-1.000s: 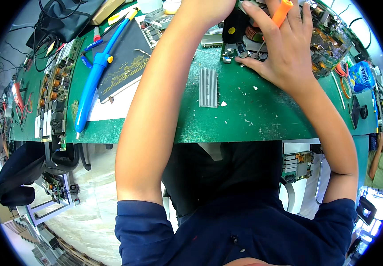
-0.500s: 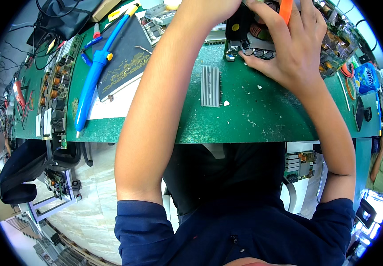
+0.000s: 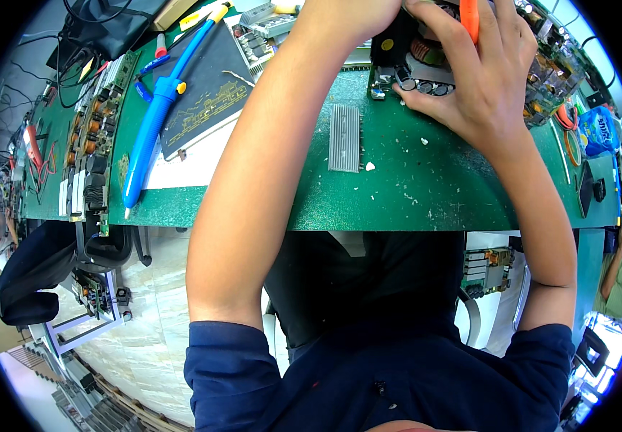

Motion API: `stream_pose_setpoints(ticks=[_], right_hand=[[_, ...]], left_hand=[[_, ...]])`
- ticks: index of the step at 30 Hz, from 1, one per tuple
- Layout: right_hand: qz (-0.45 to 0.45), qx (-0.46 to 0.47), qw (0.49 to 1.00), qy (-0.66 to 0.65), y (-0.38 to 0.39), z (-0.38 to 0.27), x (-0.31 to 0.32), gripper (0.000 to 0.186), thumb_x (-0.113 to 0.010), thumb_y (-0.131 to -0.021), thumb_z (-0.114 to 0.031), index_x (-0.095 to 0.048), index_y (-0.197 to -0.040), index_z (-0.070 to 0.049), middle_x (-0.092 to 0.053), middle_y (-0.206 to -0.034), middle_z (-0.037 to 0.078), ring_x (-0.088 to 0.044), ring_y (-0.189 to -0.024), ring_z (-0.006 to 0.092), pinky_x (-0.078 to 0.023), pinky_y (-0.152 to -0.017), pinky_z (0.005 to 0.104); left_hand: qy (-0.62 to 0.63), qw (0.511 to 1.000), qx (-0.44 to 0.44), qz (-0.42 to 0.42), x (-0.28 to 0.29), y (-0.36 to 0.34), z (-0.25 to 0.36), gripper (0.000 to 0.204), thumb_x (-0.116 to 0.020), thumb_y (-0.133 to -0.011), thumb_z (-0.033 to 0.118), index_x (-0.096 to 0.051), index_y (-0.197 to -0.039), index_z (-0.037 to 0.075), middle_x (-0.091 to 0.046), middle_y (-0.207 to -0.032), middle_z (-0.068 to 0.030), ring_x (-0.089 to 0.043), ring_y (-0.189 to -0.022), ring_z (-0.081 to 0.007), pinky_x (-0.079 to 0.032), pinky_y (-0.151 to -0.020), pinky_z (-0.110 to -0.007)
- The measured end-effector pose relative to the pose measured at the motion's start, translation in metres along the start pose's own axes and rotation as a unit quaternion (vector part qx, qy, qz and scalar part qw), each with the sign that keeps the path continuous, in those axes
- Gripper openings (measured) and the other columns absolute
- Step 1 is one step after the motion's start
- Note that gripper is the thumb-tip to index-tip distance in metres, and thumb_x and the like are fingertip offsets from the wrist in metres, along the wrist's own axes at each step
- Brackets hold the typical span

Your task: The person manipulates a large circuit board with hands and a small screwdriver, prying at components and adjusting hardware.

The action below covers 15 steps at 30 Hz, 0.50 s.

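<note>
A circuit board with round capacitors and a copper coil lies at the far edge of the picture. My right hand reaches over it, thumb at its near edge and fingers bent. An orange handle stands up between the fingers; the rest of that tool is hidden. Only the wrist and back of my left hand show beside the board's far left corner; its fingers are cut off by the upper edge. A ribbed grey heat sink lies nearer me, next to a small white scrap.
A blue desoldering pump lies across a dark notebook on the left. Beyond it stands a long circuit board. More boards are piled at far right, near a blue packet. The green mat ends near my lap.
Both hands stay at the board, with only a slight shift of the right hand to the right. The view has moved a little; the heat sink lies as before.
</note>
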State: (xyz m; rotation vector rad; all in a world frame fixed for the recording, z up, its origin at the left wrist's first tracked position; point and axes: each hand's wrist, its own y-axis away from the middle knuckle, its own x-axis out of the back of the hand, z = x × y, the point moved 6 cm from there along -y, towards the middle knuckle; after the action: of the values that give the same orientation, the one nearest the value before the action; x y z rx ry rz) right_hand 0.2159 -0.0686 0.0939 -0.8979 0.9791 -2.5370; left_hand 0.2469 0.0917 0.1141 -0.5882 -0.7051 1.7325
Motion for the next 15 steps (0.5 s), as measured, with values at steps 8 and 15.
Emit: stream_pose_setpoints(ticks=[8, 15], right_hand=[[0.003, -0.018, 1.000, -0.026, -0.005, -0.005, 0.004, 0.067, -0.076, -0.075, -0.054, -0.061, -0.124, -0.011, -0.043, -0.148, 0.028, -0.038, -0.140, 0.0508, -0.034, -0.101, 0.0621], [-0.075, -0.064, 0.990, -0.098, -0.010, -0.007, 0.010, 0.069, -0.085, -0.068, -0.040, -0.062, -0.127, -0.011, -0.043, -0.149, 0.027, -0.037, -0.141, 0.0472, -0.031, -0.107, 0.0618]], left_hand=[[-0.016, 1.000, 0.004, -0.001, 0.002, 0.001, 0.000, 0.030, -0.052, -0.107, 0.022, -0.065, -0.094, -0.001, -0.065, -0.080, -0.0039, -0.055, -0.075, -0.0107, -0.046, -0.071, -0.029], [0.018, 1.000, 0.025, -0.001, 0.002, 0.000, -0.006, 0.030, -0.052, -0.107, 0.022, -0.066, -0.097, -0.002, -0.065, -0.082, -0.0037, -0.056, -0.076, -0.0110, -0.047, -0.071, -0.029]])
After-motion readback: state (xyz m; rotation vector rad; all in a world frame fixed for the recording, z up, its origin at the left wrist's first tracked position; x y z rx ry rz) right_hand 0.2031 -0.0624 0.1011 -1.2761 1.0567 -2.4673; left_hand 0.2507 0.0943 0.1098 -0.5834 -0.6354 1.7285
